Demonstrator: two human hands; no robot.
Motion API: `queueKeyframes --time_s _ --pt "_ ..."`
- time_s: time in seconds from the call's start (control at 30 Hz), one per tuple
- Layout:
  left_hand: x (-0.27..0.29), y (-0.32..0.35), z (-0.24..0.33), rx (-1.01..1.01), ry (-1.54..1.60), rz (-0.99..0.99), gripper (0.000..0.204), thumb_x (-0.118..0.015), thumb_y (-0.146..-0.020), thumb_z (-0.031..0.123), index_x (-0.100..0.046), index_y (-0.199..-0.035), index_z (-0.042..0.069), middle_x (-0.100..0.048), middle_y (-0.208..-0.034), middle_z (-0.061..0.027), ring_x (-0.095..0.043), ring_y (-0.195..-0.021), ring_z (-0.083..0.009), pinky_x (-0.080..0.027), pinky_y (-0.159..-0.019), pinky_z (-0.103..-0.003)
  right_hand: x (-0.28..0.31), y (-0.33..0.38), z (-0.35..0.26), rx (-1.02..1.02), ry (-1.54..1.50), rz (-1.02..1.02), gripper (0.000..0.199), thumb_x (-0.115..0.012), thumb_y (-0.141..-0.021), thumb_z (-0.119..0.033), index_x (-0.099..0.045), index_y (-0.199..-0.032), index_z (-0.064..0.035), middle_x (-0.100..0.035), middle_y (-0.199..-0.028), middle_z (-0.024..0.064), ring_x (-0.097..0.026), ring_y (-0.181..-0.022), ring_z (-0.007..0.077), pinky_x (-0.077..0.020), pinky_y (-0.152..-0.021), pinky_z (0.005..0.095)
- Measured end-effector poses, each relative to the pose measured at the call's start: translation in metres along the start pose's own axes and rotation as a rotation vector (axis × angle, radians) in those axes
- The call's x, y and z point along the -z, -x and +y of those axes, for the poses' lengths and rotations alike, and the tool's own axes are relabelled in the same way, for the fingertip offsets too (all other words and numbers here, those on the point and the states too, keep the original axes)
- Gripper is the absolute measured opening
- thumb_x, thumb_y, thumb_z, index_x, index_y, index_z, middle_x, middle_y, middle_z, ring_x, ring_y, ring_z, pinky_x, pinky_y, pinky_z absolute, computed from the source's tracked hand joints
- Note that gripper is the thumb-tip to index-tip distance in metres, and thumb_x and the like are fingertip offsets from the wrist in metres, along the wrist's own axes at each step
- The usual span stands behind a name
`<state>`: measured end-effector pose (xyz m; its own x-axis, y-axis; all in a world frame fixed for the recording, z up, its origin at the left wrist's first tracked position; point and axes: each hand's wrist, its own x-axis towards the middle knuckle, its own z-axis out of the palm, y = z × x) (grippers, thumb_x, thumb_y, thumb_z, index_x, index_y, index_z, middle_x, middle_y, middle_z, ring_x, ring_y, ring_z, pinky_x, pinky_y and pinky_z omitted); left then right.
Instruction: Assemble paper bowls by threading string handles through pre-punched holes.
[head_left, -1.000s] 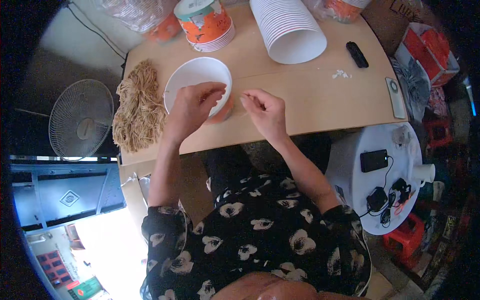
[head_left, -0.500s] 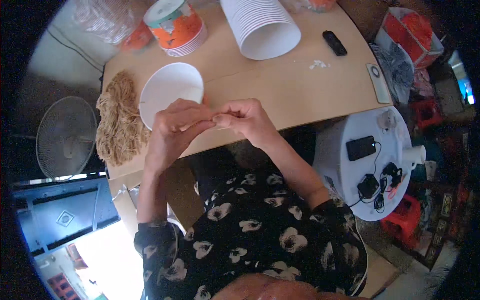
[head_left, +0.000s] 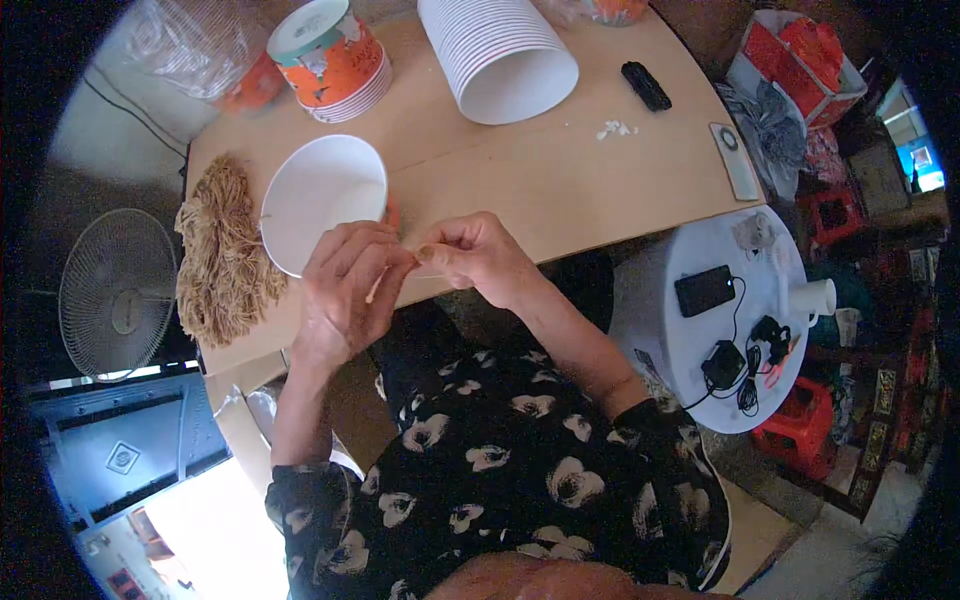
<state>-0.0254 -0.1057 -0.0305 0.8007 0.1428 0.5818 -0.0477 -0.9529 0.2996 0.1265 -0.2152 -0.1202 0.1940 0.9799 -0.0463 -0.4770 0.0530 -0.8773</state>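
Note:
My left hand (head_left: 348,282) and my right hand (head_left: 482,262) meet over the table's near edge, fingertips pinched close together. Whatever lies between the fingertips is too small to make out. Just behind my left hand is a white-lined paper bucket (head_left: 325,190), its mouth facing up toward me and a bit of orange showing on its outside. A thick bundle of tan twisted cord (head_left: 225,265) lies left of this bucket.
A stack of white paper buckets (head_left: 500,60) lies on its side at the back of the table (head_left: 500,190). Orange printed buckets (head_left: 325,65) stand left of it. White scraps (head_left: 615,130) and a black object (head_left: 646,86) lie right. A round side table (head_left: 690,370) holds electronics.
My left hand has turned, so more of its back and curled fingers show. The fingertips still meet by the bucket. The whole view has shifted slightly.

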Motion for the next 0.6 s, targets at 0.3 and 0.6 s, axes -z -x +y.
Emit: queueKeyframes --time_s 0.3,0.6 --pt "-0.002 0.005 -0.005 -0.049 -0.095 -0.014 0.018 -0.07 -0.071 -0.002 -0.057 -0.083 0.002 -0.057 -0.08 -0.0109 -0.057 -0.071 -0.0287 -0.048 -0.061 -0.037 -0.008 0.012 -0.007 0.163 0.137 -0.003 0.013 -0.07 -0.088 -0.012 -0.07 -0.097 -0.0025 -0.056 -0.075 -0.0079 -0.047 -0.064 0.0 -0.0378 -0.057 0.0178" --pt "0.0 0.014 -0.009 0.032 0.005 -0.035 0.009 -0.067 -0.078 -0.002 -0.061 -0.084 -0.002 -0.056 -0.072 -0.0115 -0.057 -0.064 -0.0271 -0.047 -0.057 -0.036 -0.022 0.016 -0.009 0.272 0.218 0.123 0.008 -0.069 -0.089 -0.006 -0.068 -0.094 0.0005 -0.063 -0.081 -0.0029 -0.053 -0.072 0.0023 -0.0419 -0.064 0.018"
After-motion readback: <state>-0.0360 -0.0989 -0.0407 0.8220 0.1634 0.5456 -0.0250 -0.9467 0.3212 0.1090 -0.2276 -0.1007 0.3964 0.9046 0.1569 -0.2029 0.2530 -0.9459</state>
